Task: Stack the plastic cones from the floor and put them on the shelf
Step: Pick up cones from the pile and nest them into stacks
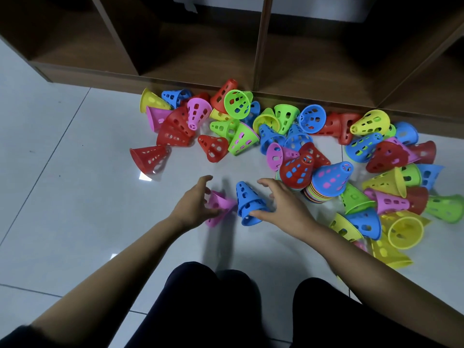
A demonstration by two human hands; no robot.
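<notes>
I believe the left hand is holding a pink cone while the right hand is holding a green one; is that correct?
Not quite: the right hand holds a blue cone, not a green one, as the head view shows. The left hand does hold the pink cone.

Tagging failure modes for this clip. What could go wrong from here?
1. The right hand grips the blue cone close beside the red-topped stack and the blue-topped stack; a wrist bump could topple either.
2. The left hand grips the pink cone; both cones lie tilted, so nesting them may jam or slip from the fingers.
</notes>
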